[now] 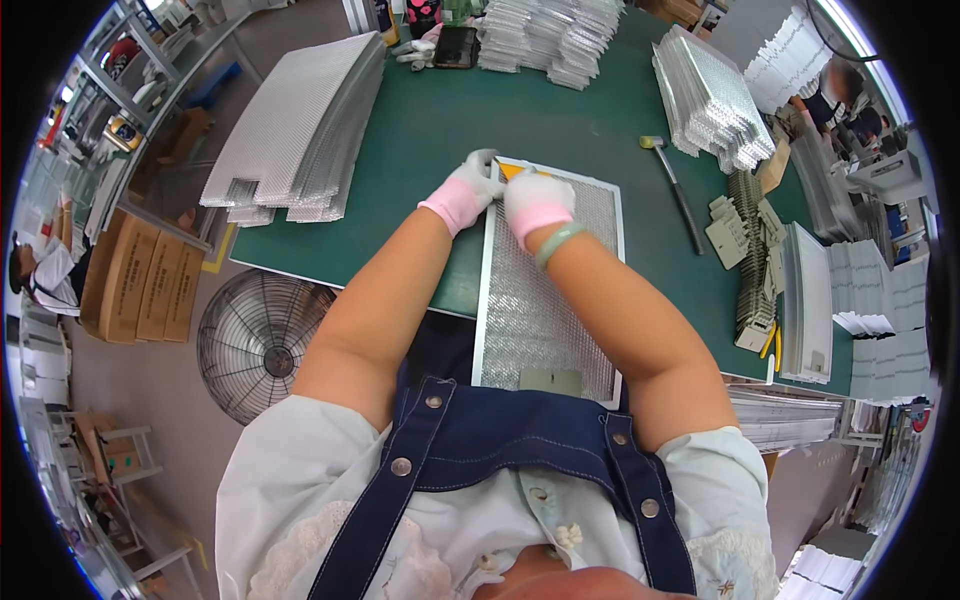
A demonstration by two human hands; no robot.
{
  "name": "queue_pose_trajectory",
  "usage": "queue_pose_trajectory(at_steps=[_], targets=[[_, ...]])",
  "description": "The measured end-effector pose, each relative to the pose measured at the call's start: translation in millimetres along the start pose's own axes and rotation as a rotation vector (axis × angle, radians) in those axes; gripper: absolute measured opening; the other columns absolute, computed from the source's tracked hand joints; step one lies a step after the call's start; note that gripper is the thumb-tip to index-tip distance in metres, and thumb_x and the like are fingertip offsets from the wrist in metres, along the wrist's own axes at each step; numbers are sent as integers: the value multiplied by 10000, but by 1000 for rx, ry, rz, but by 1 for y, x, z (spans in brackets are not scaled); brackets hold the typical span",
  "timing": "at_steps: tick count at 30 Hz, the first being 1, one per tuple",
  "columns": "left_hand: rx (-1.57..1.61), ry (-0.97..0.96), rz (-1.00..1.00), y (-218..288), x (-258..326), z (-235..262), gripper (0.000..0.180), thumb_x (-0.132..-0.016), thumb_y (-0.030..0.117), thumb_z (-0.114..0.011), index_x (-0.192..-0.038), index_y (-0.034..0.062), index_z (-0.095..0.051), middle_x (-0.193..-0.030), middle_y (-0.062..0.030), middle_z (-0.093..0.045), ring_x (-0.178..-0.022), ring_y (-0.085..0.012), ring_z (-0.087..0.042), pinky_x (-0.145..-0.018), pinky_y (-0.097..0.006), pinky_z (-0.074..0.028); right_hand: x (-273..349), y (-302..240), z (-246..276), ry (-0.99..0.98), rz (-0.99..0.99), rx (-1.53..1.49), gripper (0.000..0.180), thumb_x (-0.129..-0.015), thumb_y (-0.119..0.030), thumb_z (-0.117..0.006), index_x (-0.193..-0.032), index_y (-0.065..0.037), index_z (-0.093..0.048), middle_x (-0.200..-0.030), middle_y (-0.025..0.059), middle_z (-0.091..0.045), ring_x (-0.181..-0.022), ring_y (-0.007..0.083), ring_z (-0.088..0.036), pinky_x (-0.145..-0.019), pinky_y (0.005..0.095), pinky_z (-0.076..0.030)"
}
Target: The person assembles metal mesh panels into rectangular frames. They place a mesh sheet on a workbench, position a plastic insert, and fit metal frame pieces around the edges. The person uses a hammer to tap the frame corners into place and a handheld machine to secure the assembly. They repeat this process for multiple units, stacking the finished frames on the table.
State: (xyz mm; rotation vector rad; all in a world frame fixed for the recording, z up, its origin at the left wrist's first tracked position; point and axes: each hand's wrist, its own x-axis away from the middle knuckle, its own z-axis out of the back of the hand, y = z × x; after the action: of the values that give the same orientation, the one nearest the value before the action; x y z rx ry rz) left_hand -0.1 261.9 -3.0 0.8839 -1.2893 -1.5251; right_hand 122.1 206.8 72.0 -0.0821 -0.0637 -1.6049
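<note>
A long mesh filter panel [545, 300] in a pale metal frame lies lengthwise in front of me, its near end at my apron. My left hand [468, 190], in a white glove with a pink cuff, is closed on the frame's left edge by the far corner. Just inside that corner, a flat orange piece [512, 170] shows beside the fingers of my right hand [540, 200]. That hand, gloved alike, is curled over the mesh; what its fingers grip is hidden. A grey-green plate [550, 381] shows at the panel's near end.
Stacked mesh sheets [300, 120] stand left, with more piles [548, 40] at the back and far right [712, 100]. A hammer [675, 195], a row of grey-green plates [750, 250] and yellow-handled pliers [771, 340] lie right. A floor fan [265, 345] stands below the table's left edge.
</note>
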Motion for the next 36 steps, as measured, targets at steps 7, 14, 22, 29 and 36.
queue_pose_trajectory(at_steps=[7, 14, 22, 29, 36], targets=[[-134, 66, -5, 25, 22, -1, 707, -768, 125, -689, -1379, -81, -397, -1236, -227, -580, -1152, -282, -579, -994, -341, -461, 98, 70, 14, 89, -40, -34, 371, -916, -158, -529, -1279, -81, -510, -920, 153, -691, -866, 360, -702, -751, 502, -548], [130, 228, -308, 51, 29, 23, 525, -847, 50, -660, -1319, 8, -432, -1064, -104, -565, -923, -165, -575, -815, -295, -508, 120, 187, -21, 248, -278, 88, 457, -943, -491, -510, -1067, -86, -680, -1036, 143, -636, -964, 332, -633, -791, 479, -519], [-220, -176, -1027, 294, 136, -11, 407, -890, -32, -566, -1286, 0, -476, -1193, -155, -614, -1126, -230, -599, -980, -349, -480, -8, 300, -47, 368, -344, -299, 301, -892, -339, -576, -1014, -84, -681, -1086, 158, -648, -1068, 333, -630, -887, 456, -519], [-928, -565, -1212, 265, 122, -115, 126, -703, 93, -647, -825, 102, -618, -707, -84, -612, -710, -335, -629, -774, -404, -514, -16, 275, -14, 320, -214, -353, 326, -893, -256, -588, -1081, 3, -646, -1072, 249, -671, -1024, 417, -638, -900, 466, -501], [-574, -211, -1181, 210, 96, -124, 485, -610, 329, -807, -979, 109, -583, -1141, -118, -587, -1186, -371, -486, -1072, -622, -255, 112, 299, 3, 454, -68, -859, 327, -910, -123, -617, -1189, 30, -542, -1022, 189, -666, -915, 288, -663, -838, 365, -510]])
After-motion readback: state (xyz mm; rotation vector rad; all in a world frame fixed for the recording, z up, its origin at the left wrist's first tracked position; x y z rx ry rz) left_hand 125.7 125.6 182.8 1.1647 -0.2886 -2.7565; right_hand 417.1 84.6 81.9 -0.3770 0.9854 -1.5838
